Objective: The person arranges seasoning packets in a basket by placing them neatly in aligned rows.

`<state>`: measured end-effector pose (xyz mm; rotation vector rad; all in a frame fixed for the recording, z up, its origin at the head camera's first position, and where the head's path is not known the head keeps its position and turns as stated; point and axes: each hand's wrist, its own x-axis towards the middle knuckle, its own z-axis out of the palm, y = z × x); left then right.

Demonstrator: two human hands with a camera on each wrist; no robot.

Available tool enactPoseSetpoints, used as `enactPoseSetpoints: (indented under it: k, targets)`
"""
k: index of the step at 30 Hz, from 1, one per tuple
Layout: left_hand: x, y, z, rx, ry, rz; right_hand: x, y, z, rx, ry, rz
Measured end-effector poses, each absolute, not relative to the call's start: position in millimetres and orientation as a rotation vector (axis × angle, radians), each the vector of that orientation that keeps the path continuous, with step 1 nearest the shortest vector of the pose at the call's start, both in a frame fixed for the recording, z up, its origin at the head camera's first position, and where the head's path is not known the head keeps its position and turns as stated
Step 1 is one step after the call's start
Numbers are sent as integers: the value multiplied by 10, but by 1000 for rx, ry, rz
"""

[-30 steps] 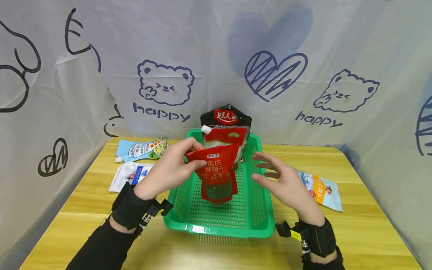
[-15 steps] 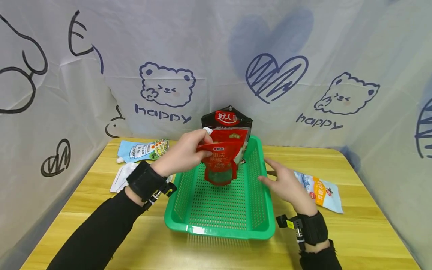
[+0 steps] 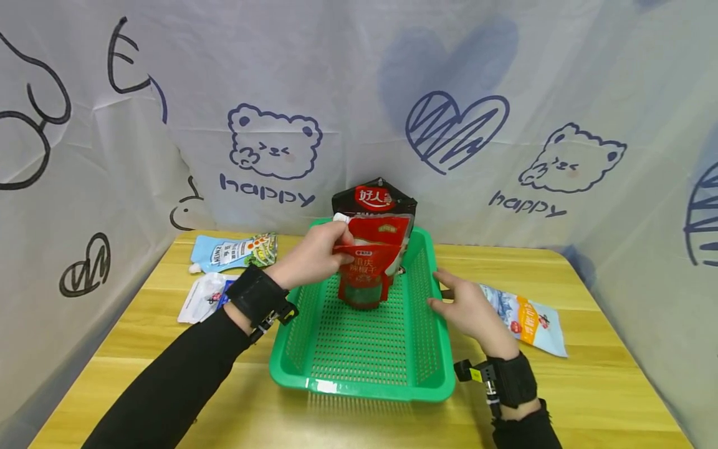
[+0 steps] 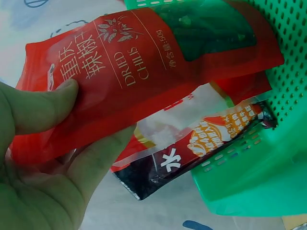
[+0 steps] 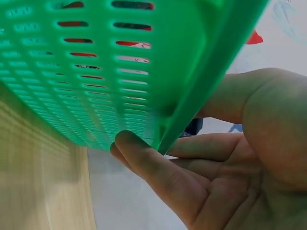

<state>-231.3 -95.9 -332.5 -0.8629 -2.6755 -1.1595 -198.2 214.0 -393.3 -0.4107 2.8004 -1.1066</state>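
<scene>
My left hand (image 3: 316,252) pinches the top edge of a red pouch of dried chilis (image 4: 144,62), thumb on its printed front. The pouch stands upright inside the green basket (image 3: 359,390), its clear lower window facing me. Right behind it are a red pouch with a white cap (image 3: 387,229) and a black pouch (image 3: 374,197) at the back of the basket, both partly hidden. My right hand (image 3: 471,312) holds the basket's right rim; in the right wrist view its fingers (image 5: 144,155) lie along the outside of the slotted wall, with the thumb beyond the rim.
Left of the basket on the wooden table (image 3: 140,374) lie a light blue Heinz pouch (image 3: 232,251) and a white packet (image 3: 204,296), partly behind my left arm. A light blue and orange packet (image 3: 530,318) lies to the right. White cloth with drawings (image 3: 359,93) surrounds the table.
My left hand has carried the chili pouch back and down against the other pouches. The right hand has come from above the basket's right side onto its rim.
</scene>
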Motion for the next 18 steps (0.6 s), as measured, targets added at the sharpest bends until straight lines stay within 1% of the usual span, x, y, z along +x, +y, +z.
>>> enactPoseSetpoints:
  k: [6, 18]
  targets:
    - [-2370, -942, -3414, -842, -2691, -1124, -1983, 2127, -3943, -410, 2798, -1116]
    - [-2390, -887, -3422, -767, -2757, -1000, -1986, 2134, -3951, -407, 2796, -1132]
